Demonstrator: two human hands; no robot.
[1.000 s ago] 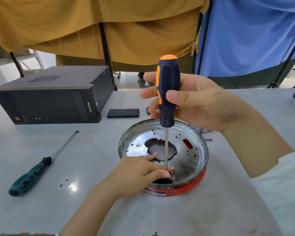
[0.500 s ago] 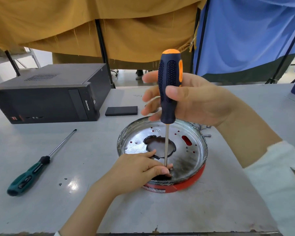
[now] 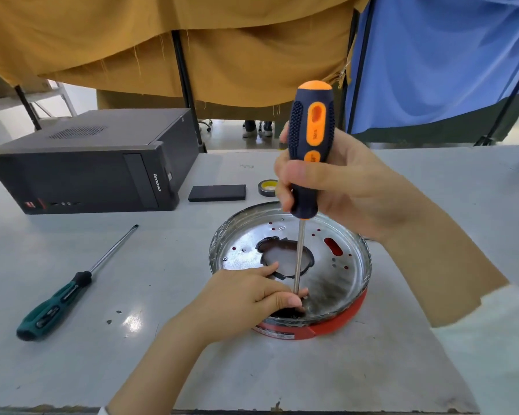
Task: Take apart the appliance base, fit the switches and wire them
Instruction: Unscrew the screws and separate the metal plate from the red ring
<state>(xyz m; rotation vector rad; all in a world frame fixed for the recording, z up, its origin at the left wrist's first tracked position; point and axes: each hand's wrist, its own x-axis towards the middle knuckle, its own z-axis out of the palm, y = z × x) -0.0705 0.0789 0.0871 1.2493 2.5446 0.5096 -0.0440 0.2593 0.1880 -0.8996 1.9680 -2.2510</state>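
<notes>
Your right hand grips the navy-and-orange handled screwdriver upright, fingers and thumb wrapped round the handle, its steel shank running straight down into the round appliance base with the shiny perforated metal plate and red plastic rim. The base sits on the pale grey worktable, near the middle and slightly right. Your left hand rests on the near-left part of the plate, fingers curled and pinching the shank just above the tip to steady it. The tip itself and whatever screw it meets are hidden behind those fingers.

Judgement on progress: you are at the first stage — taking the base apart. The metal plate sits seated in the red rim, and small screw heads show on its left part, so disassembly looks unfinished. I cannot tell whether any screw has come out; small dark specks lie on the table left of the base, but they are too small to identify. No switches and no wires show — fitting and wiring remain ahead.

Other items: a green-and-black handled screwdriver lies unused at left, a black desktop computer case stands far left, and a flat black rectangular block and a roll of black tape with a yellow core lie just beyond the base.
</notes>
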